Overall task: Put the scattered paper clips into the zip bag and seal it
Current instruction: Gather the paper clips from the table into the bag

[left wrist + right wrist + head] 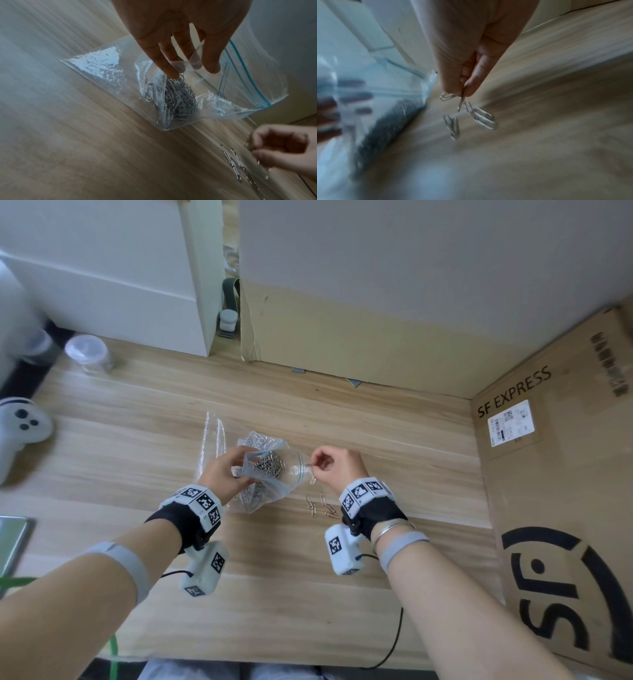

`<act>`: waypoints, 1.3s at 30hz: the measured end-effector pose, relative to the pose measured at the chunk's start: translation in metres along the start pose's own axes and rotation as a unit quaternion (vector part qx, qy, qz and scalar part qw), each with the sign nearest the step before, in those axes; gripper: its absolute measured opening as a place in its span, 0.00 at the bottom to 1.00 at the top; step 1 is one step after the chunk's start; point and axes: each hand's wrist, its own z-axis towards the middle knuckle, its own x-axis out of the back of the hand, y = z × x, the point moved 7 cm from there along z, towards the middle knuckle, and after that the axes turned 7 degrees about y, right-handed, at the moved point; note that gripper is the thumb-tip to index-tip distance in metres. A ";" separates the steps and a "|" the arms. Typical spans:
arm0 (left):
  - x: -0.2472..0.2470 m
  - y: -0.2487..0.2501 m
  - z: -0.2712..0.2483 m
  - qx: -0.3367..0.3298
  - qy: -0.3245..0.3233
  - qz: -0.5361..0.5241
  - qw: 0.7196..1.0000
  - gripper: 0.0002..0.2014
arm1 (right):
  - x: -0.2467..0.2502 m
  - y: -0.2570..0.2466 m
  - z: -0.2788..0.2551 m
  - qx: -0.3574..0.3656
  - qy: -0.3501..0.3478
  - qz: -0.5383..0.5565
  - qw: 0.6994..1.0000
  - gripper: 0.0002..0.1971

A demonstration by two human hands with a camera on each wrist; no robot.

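A clear zip bag (274, 474) with a blue seal strip lies on the wooden table, its mouth held open toward the right. A grey heap of paper clips (176, 100) fills its lower part. My left hand (245, 465) grips the near rim of the bag (240, 86), fingers tucked in the mouth and thumb outside. My right hand (313, 465) hovers just right of the mouth, thumb and forefinger pinching a few paper clips (459, 104) that dangle below them. Several loose clips (320, 506) lie on the table under the right wrist, also visible as loose clips (236, 166).
An SF Express cardboard box (555, 481) walls off the right side, and a cardboard sheet (342, 337) stands at the back. A second clear bag (212, 436) lies behind the left hand. A lidded jar (89, 354) and a white controller (20, 426) sit far left.
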 end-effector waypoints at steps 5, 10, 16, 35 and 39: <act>0.000 0.000 0.001 -0.003 0.004 0.006 1.000 0.21 | -0.019 -0.047 0.013 0.057 -0.026 0.038 0.997 0.04; 0.001 -0.001 0.001 0.003 0.005 -0.002 1.000 0.21 | -0.021 -0.036 0.013 -0.017 -0.042 0.075 0.996 0.05; 0.001 -0.003 0.000 0.006 0.002 -0.010 1.000 0.22 | -0.003 0.036 -0.008 -0.087 -0.068 -0.058 0.992 0.03; -0.001 -0.007 0.001 0.008 -0.007 -0.011 1.000 0.22 | -0.039 0.078 -0.034 -0.116 -0.137 -0.167 0.969 0.08; 0.000 -0.007 0.001 0.008 -0.004 -0.015 1.000 0.22 | -0.041 0.079 -0.035 -0.115 -0.142 -0.171 0.968 0.09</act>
